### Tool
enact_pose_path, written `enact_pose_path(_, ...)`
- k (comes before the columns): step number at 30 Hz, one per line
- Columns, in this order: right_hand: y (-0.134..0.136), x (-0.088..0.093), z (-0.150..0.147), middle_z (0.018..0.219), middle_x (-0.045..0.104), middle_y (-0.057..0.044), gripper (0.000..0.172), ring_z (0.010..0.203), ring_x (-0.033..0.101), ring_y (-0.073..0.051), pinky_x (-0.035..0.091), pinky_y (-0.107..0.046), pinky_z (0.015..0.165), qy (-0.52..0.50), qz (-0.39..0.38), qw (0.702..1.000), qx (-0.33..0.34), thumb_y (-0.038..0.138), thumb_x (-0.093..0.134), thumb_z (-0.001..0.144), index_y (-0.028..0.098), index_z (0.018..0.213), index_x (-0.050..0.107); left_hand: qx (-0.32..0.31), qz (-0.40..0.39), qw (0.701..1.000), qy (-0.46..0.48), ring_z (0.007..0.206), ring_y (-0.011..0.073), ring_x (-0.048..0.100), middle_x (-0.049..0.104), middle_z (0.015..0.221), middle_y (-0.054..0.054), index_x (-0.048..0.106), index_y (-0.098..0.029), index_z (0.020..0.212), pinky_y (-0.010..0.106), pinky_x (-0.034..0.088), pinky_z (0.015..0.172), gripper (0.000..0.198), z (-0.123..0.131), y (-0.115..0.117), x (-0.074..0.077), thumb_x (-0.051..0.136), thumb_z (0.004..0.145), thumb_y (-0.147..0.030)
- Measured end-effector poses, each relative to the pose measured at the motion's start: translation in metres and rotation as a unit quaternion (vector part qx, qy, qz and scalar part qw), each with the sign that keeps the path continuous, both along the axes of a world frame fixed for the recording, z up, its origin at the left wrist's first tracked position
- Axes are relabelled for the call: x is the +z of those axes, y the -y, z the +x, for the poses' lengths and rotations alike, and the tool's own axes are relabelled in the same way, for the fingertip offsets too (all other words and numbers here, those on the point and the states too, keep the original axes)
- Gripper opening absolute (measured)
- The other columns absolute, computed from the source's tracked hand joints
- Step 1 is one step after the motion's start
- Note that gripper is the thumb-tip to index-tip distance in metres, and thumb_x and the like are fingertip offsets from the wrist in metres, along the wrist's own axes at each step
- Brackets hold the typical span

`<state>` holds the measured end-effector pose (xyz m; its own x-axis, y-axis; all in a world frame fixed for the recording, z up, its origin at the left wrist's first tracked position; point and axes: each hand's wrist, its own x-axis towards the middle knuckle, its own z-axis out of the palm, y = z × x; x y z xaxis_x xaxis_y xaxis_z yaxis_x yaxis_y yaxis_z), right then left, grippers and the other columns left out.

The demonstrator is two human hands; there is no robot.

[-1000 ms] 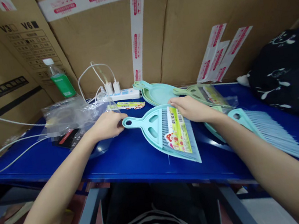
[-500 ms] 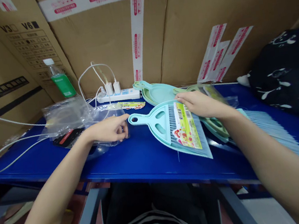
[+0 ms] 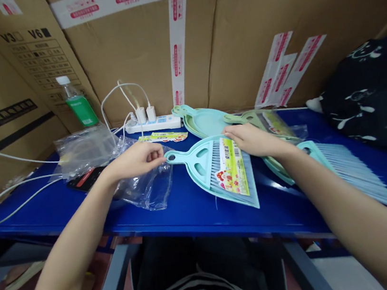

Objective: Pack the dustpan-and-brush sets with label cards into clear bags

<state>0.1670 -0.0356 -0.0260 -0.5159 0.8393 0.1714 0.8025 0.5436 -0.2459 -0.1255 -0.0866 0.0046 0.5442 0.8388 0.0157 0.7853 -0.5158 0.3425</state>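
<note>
A light blue dustpan [image 3: 201, 160] with a small brush and a printed label card [image 3: 232, 173] on it lies on the blue table [image 3: 184, 206]. My right hand [image 3: 250, 139] grips its far edge by the card. My left hand [image 3: 138, 158] is closed in a pinch on a clear plastic bag [image 3: 149, 189], just left of the dustpan's handle.
More dustpans [image 3: 204, 119] and a bagged green set [image 3: 270, 124] lie behind. A loose blue brush [image 3: 352, 173] lies at the right. A power strip [image 3: 154, 121], cables, a green bottle [image 3: 78, 103], more plastic bags [image 3: 82, 148], cardboard boxes and a black bag [image 3: 373, 91] surround the table.
My left hand has let go of the dustpan handle, pinched a clear bag and drawn it toward the handle. My right hand shifted the dustpan right, then slightly back left.
</note>
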Motion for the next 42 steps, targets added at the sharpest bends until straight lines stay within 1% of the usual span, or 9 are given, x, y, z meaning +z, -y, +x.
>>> enact_pose_path(2, 0.002, 0.001, -0.002, 0.062, 0.055, -0.003, 0.026, 0.060, 0.053, -0.017, 0.037, -0.028, 0.059, 0.009, -0.010, 1.000, -0.014, 0.018, 0.033, 0.088, 0.023, 0.064, 0.040, 0.056, 0.061, 0.994, -0.072, 0.049, 0.0107, 0.048, 0.057, 0.055, -0.002, 0.053, -0.019, 0.069, 0.025, 0.034, 0.053, 0.023, 0.000, -0.002, -0.003, 0.046, 0.085, -0.034)
enact_pose_path(7, 0.006, 0.004, -0.005, 0.058, 0.051, -0.003, 0.029, 0.057, 0.050, -0.017, 0.035, -0.028, 0.057, 0.033, -0.023, 0.999, -0.032, 0.016, 0.033, 0.089, 0.024, 0.061, 0.034, 0.100, 0.052, 0.970, -0.216, 0.053, 0.0152, 0.052, 0.061, 0.061, 0.002, 0.052, -0.020, 0.067, 0.027, 0.031, 0.051, 0.033, 0.005, 0.000, -0.013, 0.053, 0.080, -0.050)
enact_pose_path(14, 0.005, 0.005, -0.004, 0.059, 0.053, -0.003, 0.031, 0.058, 0.052, -0.017, 0.035, -0.028, 0.057, 0.027, -0.027, 0.999, -0.025, 0.016, 0.035, 0.089, 0.024, 0.059, 0.034, 0.092, 0.036, 0.962, -0.253, 0.059, 0.0178, 0.057, 0.064, 0.065, 0.002, 0.055, -0.021, 0.068, 0.028, 0.032, 0.054, 0.016, 0.009, 0.001, -0.014, 0.046, 0.081, -0.026)
enact_pose_path(18, 0.007, 0.007, -0.005, 0.060, 0.052, -0.002, 0.031, 0.058, 0.051, -0.016, 0.035, -0.027, 0.058, 0.028, -0.031, 0.999, -0.018, 0.016, 0.033, 0.090, 0.024, 0.060, 0.034, 0.097, 0.042, 0.956, -0.272, 0.062, 0.0193, 0.058, 0.063, 0.065, 0.002, 0.057, -0.021, 0.071, 0.028, 0.034, 0.056, 0.016, 0.011, 0.001, -0.014, 0.043, 0.079, -0.022)
enact_pose_path(23, 0.014, 0.008, -0.013, 0.061, 0.053, -0.002, 0.030, 0.059, 0.052, -0.016, 0.035, -0.027, 0.058, 0.029, -0.042, 0.999, -0.003, 0.016, 0.032, 0.091, 0.024, 0.062, 0.035, 0.102, 0.057, 0.972, -0.206, 0.057, 0.0157, 0.052, 0.060, 0.062, 0.000, 0.054, -0.020, 0.073, 0.027, 0.032, 0.055, 0.013, 0.012, 0.000, -0.014, 0.042, 0.080, -0.022)
enact_pose_path(27, 0.021, 0.010, -0.022, 0.062, 0.053, -0.002, 0.031, 0.060, 0.052, -0.016, 0.036, -0.026, 0.059, 0.047, -0.053, 0.997, -0.018, 0.012, 0.033, 0.090, 0.023, 0.062, 0.034, 0.070, 0.044, 0.988, -0.133, 0.052, 0.0128, 0.047, 0.053, 0.056, -0.003, 0.047, -0.020, 0.068, 0.025, 0.031, 0.054, 0.011, 0.010, -0.003, -0.017, 0.042, 0.078, -0.021)
enact_pose_path(32, 0.026, 0.012, -0.030, 0.075, 0.064, -0.007, 0.027, 0.070, 0.058, -0.018, 0.038, -0.025, 0.064, 0.041, -0.063, 0.996, -0.048, 0.011, 0.034, 0.091, 0.021, 0.068, 0.043, 0.017, -0.017, 1.000, -0.013, 0.047, 0.0099, 0.045, 0.048, 0.050, -0.006, 0.042, -0.021, 0.068, 0.024, 0.035, 0.053, 0.013, 0.009, -0.003, -0.019, 0.040, 0.080, -0.022)
enact_pose_path(37, 0.029, 0.007, -0.038, 0.082, 0.069, -0.009, 0.024, 0.075, 0.062, -0.018, 0.039, -0.023, 0.063, 0.020, -0.079, 0.996, -0.045, 0.011, 0.036, 0.091, 0.018, 0.080, 0.055, -0.038, -0.105, 0.985, 0.132, 0.044, 0.0072, 0.046, 0.046, 0.048, -0.009, 0.040, -0.021, 0.073, 0.021, 0.040, 0.051, 0.016, 0.010, -0.002, -0.021, 0.038, 0.087, -0.028)
enact_pose_path(42, 0.031, 0.005, -0.041, 0.083, 0.070, -0.008, 0.026, 0.075, 0.064, -0.018, 0.039, -0.022, 0.062, 0.026, -0.067, 0.997, -0.036, 0.007, 0.037, 0.090, 0.017, 0.082, 0.059, -0.030, -0.120, 0.980, 0.158, 0.043, 0.0065, 0.047, 0.048, 0.049, -0.008, 0.040, -0.021, 0.075, 0.019, 0.042, 0.049, 0.015, 0.010, -0.004, -0.026, 0.039, 0.088, -0.028)
